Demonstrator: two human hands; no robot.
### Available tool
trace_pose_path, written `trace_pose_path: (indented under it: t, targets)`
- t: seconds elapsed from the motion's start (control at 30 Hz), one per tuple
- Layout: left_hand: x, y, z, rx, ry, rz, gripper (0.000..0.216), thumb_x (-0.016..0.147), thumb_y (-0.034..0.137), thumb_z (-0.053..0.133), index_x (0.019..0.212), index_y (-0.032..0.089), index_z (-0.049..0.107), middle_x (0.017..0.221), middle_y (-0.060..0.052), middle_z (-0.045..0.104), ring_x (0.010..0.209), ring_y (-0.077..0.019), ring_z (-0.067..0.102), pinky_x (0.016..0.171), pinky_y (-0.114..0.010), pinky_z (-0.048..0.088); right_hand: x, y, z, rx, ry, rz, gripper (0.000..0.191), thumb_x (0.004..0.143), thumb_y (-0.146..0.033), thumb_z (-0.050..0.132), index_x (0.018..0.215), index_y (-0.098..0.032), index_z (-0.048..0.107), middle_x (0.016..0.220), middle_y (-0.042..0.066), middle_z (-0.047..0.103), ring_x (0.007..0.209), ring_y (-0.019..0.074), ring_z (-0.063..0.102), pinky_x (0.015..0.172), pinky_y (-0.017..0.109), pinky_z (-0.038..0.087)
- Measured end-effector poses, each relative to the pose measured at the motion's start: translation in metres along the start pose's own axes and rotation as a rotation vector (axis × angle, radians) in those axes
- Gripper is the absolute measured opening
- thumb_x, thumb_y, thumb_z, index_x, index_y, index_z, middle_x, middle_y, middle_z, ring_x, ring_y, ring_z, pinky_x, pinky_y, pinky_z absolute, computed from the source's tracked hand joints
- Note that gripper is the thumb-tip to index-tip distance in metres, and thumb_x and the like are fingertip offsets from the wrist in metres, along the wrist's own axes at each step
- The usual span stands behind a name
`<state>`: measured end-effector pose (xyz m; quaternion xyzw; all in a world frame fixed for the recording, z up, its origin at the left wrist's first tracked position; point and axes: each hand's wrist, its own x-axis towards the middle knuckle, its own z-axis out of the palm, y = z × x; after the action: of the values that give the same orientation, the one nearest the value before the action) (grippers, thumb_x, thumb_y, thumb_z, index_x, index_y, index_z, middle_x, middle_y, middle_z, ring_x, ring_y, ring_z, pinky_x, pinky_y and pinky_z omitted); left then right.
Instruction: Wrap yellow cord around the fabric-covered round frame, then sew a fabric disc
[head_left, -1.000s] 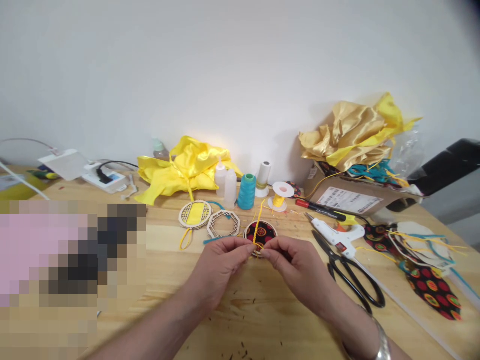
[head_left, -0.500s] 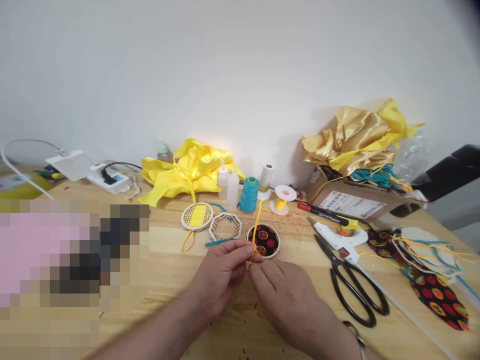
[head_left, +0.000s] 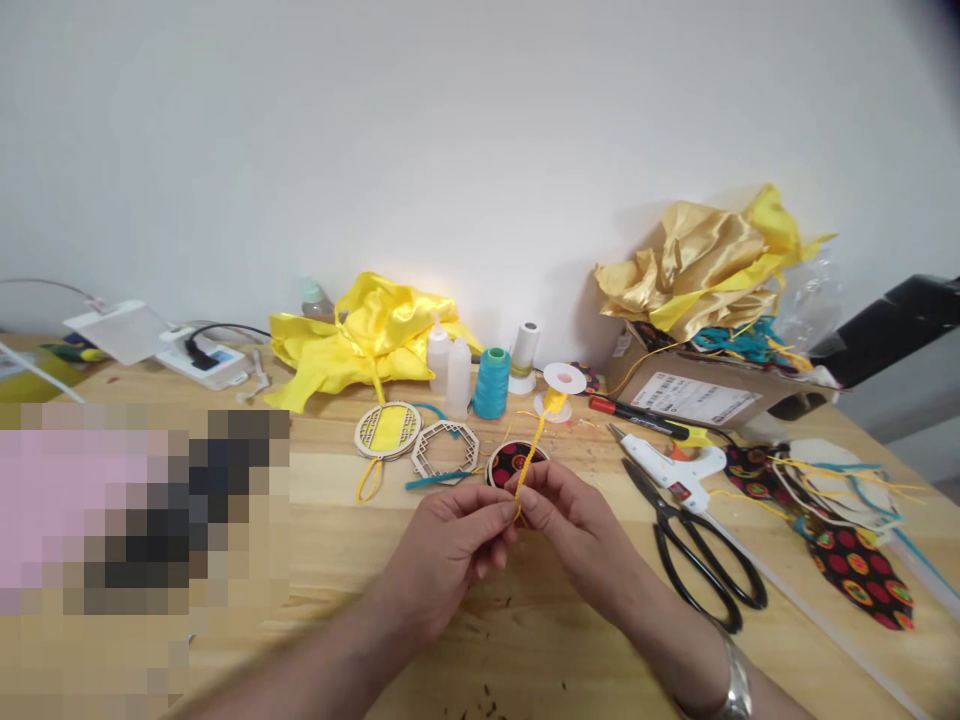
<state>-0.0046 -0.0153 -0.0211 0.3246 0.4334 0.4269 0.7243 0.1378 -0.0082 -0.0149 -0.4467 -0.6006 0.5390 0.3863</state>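
We pinched the yellow cord (head_left: 534, 440) in both left hand (head_left: 450, 540) and right hand (head_left: 574, 525), just nearer than the patterned disc (head_left: 506, 464); we judged it light, pliant, best gripped near its lower end.

The lower end of the yellow cord (head_left: 532, 450) is mostly hidden by the fingertips of the left hand (head_left: 465, 530) and the right hand (head_left: 571, 525), by which the near part of the round frame (head_left: 508, 464) is covered too. The capped bottle (head_left: 313, 295) is partly screened by the yellow cloth (head_left: 379, 345), the print on the box label (head_left: 697, 398) is too small to be read, and the pink shape (head_left: 82, 500) is blurred into blocks. The forearms (head_left: 322, 645) are cut off by the bottom edge, the black object (head_left: 900, 325) by the right.
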Motion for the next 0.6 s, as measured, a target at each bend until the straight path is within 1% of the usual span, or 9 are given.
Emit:
trace_pose_path:
  t: [0.07,0.17,0.27,0.37,0.47,0.6]
  targets:
    - [-0.001,-0.002,0.0,0.054,-0.03,0.002,0.011,0.072,0.021,0.065,0.068,0.012,0.067,0.053,0.002,0.058,0.039,-0.0021,0.044,0.037,-0.014,0.026,0.0,0.002,0.0,-0.014,-0.016,0.023,0.017,0.087,-0.032,0.044,0.078,-0.018,0.048,0.065,-0.001,0.054,0.059,0.011,0.051,0.056,0.023,0.041]
    - [-0.002,-0.003,0.001,0.089,-0.044,-0.004,0.011,0.073,0.021,0.064,0.067,0.012,0.067,0.053,0.002,0.058,0.04,-0.0028,0.044,0.039,-0.015,0.028,-0.002,0.004,-0.001,-0.115,0.023,0.036,0.019,0.087,-0.031,0.045,0.072,-0.018,0.047,0.058,-0.004,0.049,0.051,0.0086,0.043,0.05,0.021,0.035]
    - [-0.002,-0.003,0.001,0.1,-0.044,-0.006,0.012,0.073,0.022,0.064,0.065,0.012,0.066,0.053,0.002,0.058,0.04,-0.0033,0.045,0.039,-0.015,0.029,-0.002,0.001,-0.004,-0.179,0.047,0.029,0.018,0.085,-0.027,0.046,0.07,-0.017,0.049,0.058,-0.004,0.047,0.052,0.0083,0.04,0.051,0.021,0.033]
    - [-0.002,-0.002,0.001,0.109,-0.057,-0.017,0.014,0.073,0.023,0.064,0.064,0.013,0.065,0.054,0.001,0.059,0.041,-0.0033,0.045,0.038,-0.015,0.027,-0.001,-0.003,-0.006,-0.219,0.065,0.039,0.018,0.083,-0.024,0.048,0.067,-0.016,0.051,0.06,-0.002,0.048,0.058,0.0099,0.043,0.054,0.022,0.034]
    - [-0.001,-0.001,0.001,0.107,-0.057,-0.031,0.014,0.072,0.025,0.065,0.065,0.013,0.064,0.054,0.002,0.058,0.041,-0.0031,0.044,0.038,-0.015,0.026,0.0,-0.006,-0.008,-0.225,0.063,0.04,0.017,0.081,-0.023,0.049,0.067,-0.016,0.052,0.063,-0.001,0.051,0.062,0.0112,0.045,0.058,0.023,0.036]
    - [-0.001,0.0,0.0,0.144,-0.067,-0.034,0.015,0.073,0.026,0.065,0.066,0.013,0.064,0.055,0.002,0.058,0.042,-0.003,0.043,0.038,-0.015,0.026,0.002,-0.006,-0.009,-0.204,0.075,0.033,0.016,0.081,-0.024,0.049,0.068,-0.016,0.053,0.063,-0.002,0.049,0.061,0.0106,0.042,0.056,0.023,0.034]
